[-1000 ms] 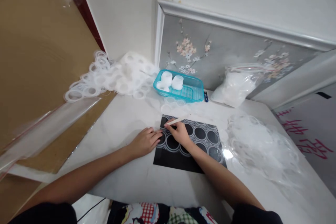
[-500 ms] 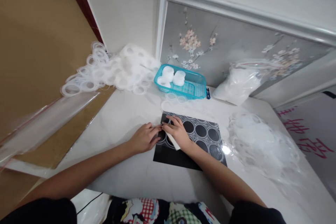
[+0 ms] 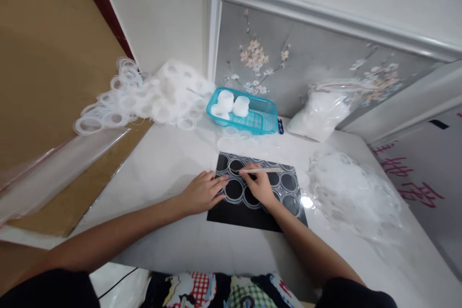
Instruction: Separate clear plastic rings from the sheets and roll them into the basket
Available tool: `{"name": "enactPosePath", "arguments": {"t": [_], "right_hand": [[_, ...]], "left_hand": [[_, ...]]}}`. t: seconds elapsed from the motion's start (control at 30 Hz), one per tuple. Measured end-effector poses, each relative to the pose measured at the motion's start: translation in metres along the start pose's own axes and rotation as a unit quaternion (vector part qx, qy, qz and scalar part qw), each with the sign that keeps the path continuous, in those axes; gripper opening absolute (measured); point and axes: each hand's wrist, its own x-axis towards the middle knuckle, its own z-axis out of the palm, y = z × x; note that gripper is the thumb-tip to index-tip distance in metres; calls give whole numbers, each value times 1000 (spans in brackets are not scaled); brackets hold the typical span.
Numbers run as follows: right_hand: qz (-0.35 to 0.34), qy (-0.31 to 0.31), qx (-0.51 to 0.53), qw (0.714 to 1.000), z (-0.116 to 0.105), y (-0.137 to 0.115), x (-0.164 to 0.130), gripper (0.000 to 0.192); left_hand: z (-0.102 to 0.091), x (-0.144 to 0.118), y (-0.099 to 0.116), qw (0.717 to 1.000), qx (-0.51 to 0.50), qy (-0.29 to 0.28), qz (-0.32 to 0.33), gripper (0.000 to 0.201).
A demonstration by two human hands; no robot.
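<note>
- Black ring-patterned sheet lies on white table.
- Left hand palm down at sheet's left edge, fingers slightly apart.
- Right hand pinches slim white stick over sheet.
- Beyond: turquoise basket holding white stacks.

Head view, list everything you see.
Table: one, white, centre.
Circle-patterned sheet: one, black and grey, on table.
Stick: one, off-white, over sheet.
Basket: one, blue, behind sheet.
Bundles: about three, white, in basket.
Loose rings: several, translucent, before basket.
Ring heap: one, whitish, left of basket.
Plastic heap: one, translucent, right of sheet.
Bag: one, transparent, white inside, right of basket.
Small tool: one, dark blue, beside basket.
Framed picture: one, grey with blossoms, back.
Wall: one, white, back.
Board: one, brown, left.
Panel: one, whitish, pink writing, right.
Cable: one, black, bottom left.
Cloth: one, multicoloured pattern, bottom.
Sleeves: two, black, bottom.
Left hand: one, at sheet's left edge.
Right hand: one, holding stick.
</note>
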Motion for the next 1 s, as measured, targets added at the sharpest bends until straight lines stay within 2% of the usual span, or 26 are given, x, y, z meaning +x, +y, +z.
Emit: {"name": "enactPosePath", "arguments": {"t": [0.2, 0.47, 0.6, 0.73, 0.8, 0.83, 0.87, 0.9, 0.93, 0.97, 1.0], "right_hand": [[7, 23, 29, 999, 1, 3, 3, 21], [-16, 12, 2, 1000, -1, 4, 3, 19], [-72, 11, -107, 992, 7, 0, -10, 18], [-162, -23, -259, 952, 7, -1, -6, 17], [-139, 34, -283, 949, -10, 6, 14, 18], [-100, 101, -281, 949, -22, 11, 25, 20], [-39, 215, -270, 938, -36, 16, 34, 24], [12, 296, -244, 923, -48, 21, 40, 27], [37, 335, -222, 915, -58, 24, 41, 28], [32, 315, -213, 924, -64, 26, 38, 27], [20, 268, -198, 943, -66, 26, 31, 26]], "left_hand": [[4, 11, 2, 999, 17, -42, 5, 49], [-1, 13, 1, 997, 20, -69, 6, 52], [-3, 18, 0, 996, 3, -81, 23, 53], [-1, 17, -2, 996, -15, -83, 24, 53], [-2, 16, -3, 996, -21, -87, 17, 53], [-3, 15, -4, 996, -24, -87, 14, 53], [-4, 15, -5, 996, -27, -84, 12, 52], [-6, 16, -6, 996, -30, -79, 12, 51], [-7, 17, -6, 997, -33, -74, 15, 49], [-7, 20, -6, 997, -36, -65, 17, 46], [-8, 23, -5, 998, -38, -52, 19, 43]]}}
